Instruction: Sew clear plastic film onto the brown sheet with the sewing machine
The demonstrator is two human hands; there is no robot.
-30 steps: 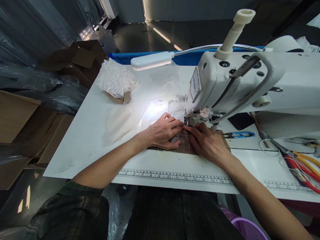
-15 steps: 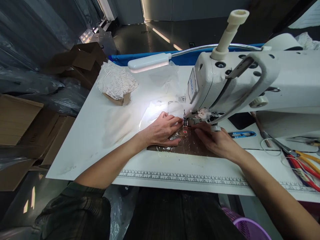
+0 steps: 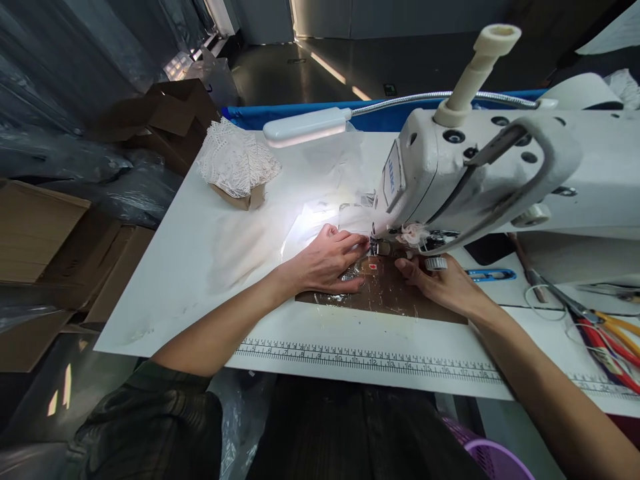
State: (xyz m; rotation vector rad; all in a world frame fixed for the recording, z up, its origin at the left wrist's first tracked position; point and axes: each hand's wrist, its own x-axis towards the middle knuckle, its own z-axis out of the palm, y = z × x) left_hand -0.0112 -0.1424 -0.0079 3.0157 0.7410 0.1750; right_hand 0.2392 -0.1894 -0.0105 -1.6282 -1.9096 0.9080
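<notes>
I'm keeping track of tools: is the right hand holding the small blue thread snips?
No, the small blue thread snips lie on the white tabletop, beside the right hand.

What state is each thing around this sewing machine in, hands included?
Left hand, palm down, fingers spread
Right hand, fingers bent, grip unclear
Sewing machine, running or stopped: cannot tell
Brown board, strewn with pale bits
Lamp, lit
White lace, heaped
Blue snips, lying down, tips hidden
Upper-left cardboard box, flaps open
</notes>
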